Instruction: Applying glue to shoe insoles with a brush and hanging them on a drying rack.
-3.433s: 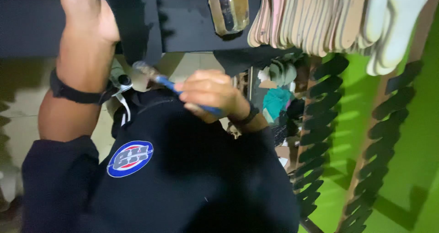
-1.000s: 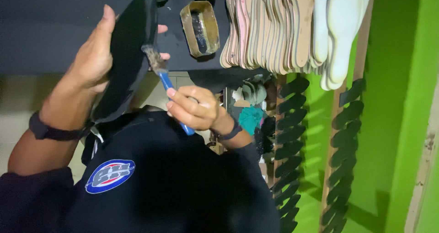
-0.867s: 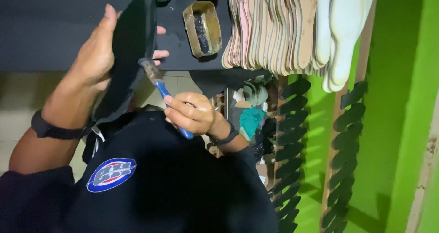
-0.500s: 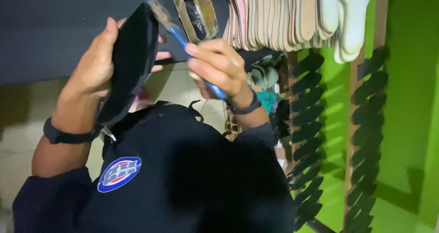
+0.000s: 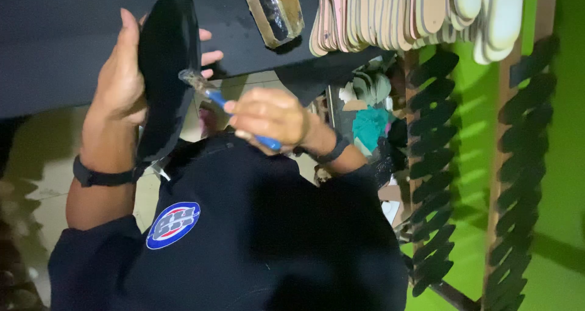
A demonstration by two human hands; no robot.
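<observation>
A long black foam shoe sole (image 5: 166, 73) stands almost upright, its long side running up and down. The left hand (image 5: 122, 79) is wrapped around its left edge, fingers curled tight behind it. Just right of the sole, the right hand (image 5: 268, 116) is closed in a fist on a small blue-handled brush (image 5: 210, 91). The brush tip touches the sole's face.

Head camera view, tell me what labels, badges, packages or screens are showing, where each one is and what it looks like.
Round badge: on the dark garment, lower left; blue with a white rim and red and white marks.
No packages, signs or screens are visible.
</observation>
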